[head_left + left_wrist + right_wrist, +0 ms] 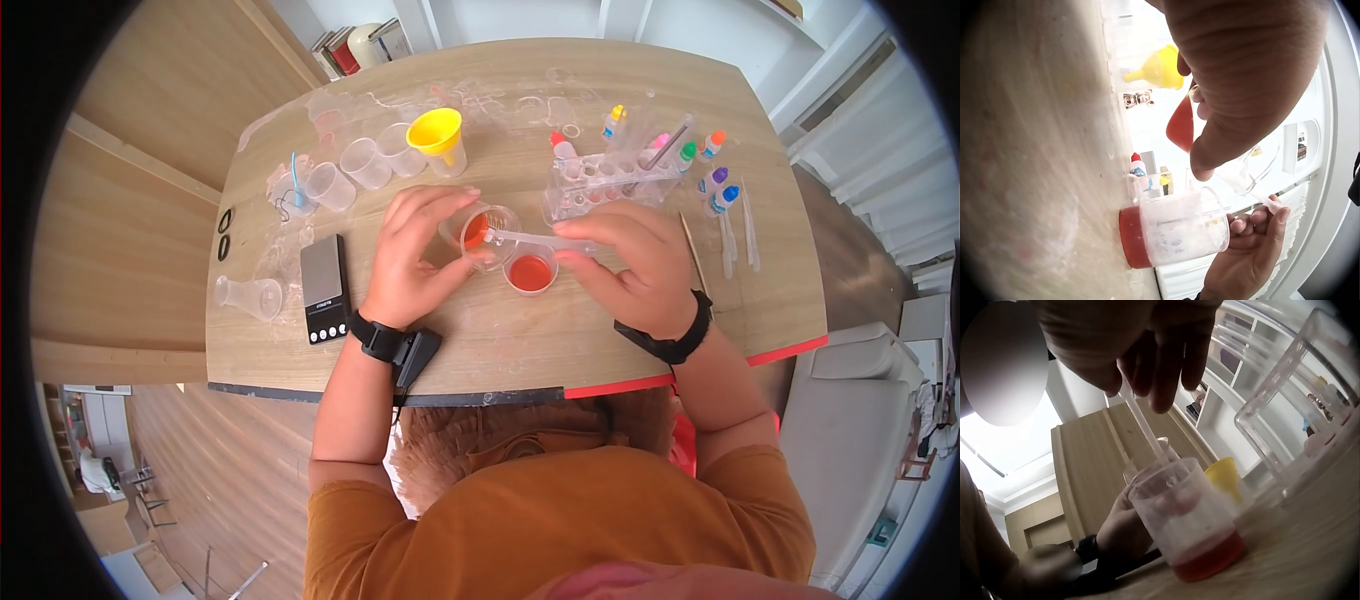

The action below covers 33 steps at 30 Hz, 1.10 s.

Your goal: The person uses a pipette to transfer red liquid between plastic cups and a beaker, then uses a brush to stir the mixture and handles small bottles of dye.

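My left hand [415, 258] grips a clear plastic beaker [474, 232] of orange-red liquid, tilted and raised off the table in the left wrist view. Between thumb and fingers, my right hand [632, 268] pinches a translucent plastic dropper [545, 240], which points left with its tip at the mouth of the beaker. Just below the dropper, a second clear cup [1191, 531] stands upright on the table with a shallow layer of red liquid at its bottom. In the left wrist view the fingers partly hide the tilted beaker.
A digital scale [323, 285] and a flask [250, 297] lie to the left. Behind are several clear cups [365, 165], one bearing a yellow funnel [436, 130]. At right stand a test tube rack [605, 185] and several dye bottles [722, 200], near a thin wooden stick [692, 250].
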Motion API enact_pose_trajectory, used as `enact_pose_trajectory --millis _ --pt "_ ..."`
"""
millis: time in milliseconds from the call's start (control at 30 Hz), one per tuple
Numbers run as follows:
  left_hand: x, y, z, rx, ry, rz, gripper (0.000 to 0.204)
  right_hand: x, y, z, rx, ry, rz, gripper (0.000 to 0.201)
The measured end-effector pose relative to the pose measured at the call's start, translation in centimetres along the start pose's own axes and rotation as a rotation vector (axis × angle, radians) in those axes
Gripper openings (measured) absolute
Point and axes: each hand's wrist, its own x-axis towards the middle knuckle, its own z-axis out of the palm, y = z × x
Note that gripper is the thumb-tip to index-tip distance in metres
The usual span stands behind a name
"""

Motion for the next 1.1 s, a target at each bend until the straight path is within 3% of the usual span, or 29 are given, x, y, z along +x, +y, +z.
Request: enact_pose_trajectory --millis 300,500,1100 --pt "0.10 0.03 0.01 0.012 0.001 0.009 0.064 -0.23 -0.23 -0.04 -0.043 -0.077 0.026 0.026" --pt "0.13 0.05 0.05 0.025 0.005 0.013 0.064 -0.37 -0.21 0.56 -0.061 0.005 -0.011 0.016" --pt "0.02 -0.12 0.05 0.015 -0.013 -0.004 0.065 -0.14 -0.24 0.52 0.024 -0.030 0.000 0.020"
